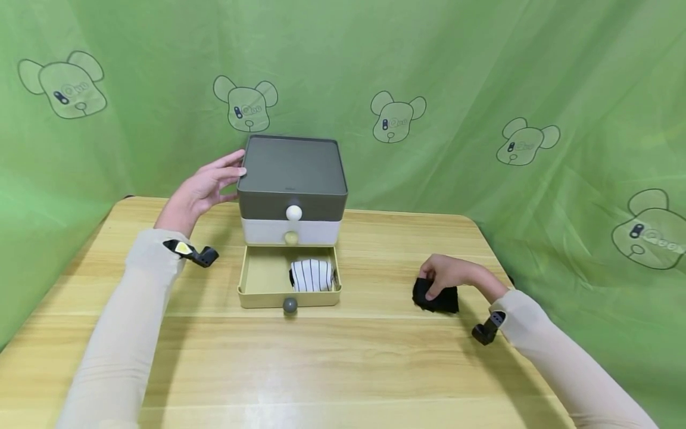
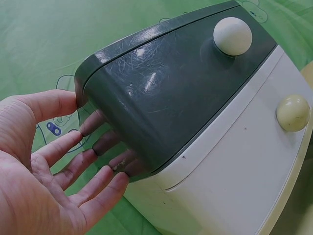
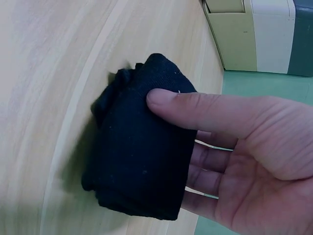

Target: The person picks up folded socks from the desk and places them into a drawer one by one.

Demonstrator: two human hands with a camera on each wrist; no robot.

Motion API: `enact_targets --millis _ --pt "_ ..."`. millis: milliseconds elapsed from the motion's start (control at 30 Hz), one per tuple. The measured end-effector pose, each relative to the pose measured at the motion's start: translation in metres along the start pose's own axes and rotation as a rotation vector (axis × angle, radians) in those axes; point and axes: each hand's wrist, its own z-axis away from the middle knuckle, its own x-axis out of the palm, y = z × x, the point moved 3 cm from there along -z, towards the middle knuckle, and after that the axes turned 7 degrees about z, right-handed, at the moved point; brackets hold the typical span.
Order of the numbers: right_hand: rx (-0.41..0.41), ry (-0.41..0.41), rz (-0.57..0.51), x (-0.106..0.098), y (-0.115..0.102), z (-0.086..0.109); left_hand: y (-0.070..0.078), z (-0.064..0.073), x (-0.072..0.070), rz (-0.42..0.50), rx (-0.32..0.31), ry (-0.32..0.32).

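Note:
A small drawer cabinet point(image 1: 292, 167) with a dark grey top tier stands toward the back of the table. My left hand point(image 1: 206, 182) rests its fingertips against the cabinet's left side, with thumb and fingers spread in the left wrist view. The yellowish bottom drawer point(image 1: 262, 300) is pulled out. Inside it, toward the right, lies a folded white cloth piece point(image 1: 312, 275) with dark stripes. Over at the table's right, my right hand point(image 1: 447, 273) pinches a folded black sock point(image 3: 139, 142), thumb on its upper face. The other fingers are partly hidden behind it.
The wooden table point(image 1: 343, 369) has a rounded back right corner. A green curtain point(image 1: 455, 59) printed with bear heads hangs behind and at the sides. The upper drawers, with a white knob point(image 1: 293, 213) and a yellow knob point(image 1: 291, 238), are closed.

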Motion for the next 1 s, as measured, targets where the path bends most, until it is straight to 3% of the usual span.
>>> enact_targets --millis 600,767,1000 --pt "-0.045 0.084 0.020 -0.010 -0.015 -0.014 0.000 0.001 -0.001 0.015 0.007 -0.007" --pt "-0.080 0.100 0.028 -0.016 -0.031 -0.021 -0.001 -0.001 -0.001 0.001 0.004 -0.003" --pt "-0.131 0.113 0.061 -0.032 -0.072 -0.035 0.001 -0.005 0.001 0.043 -0.006 -0.004"
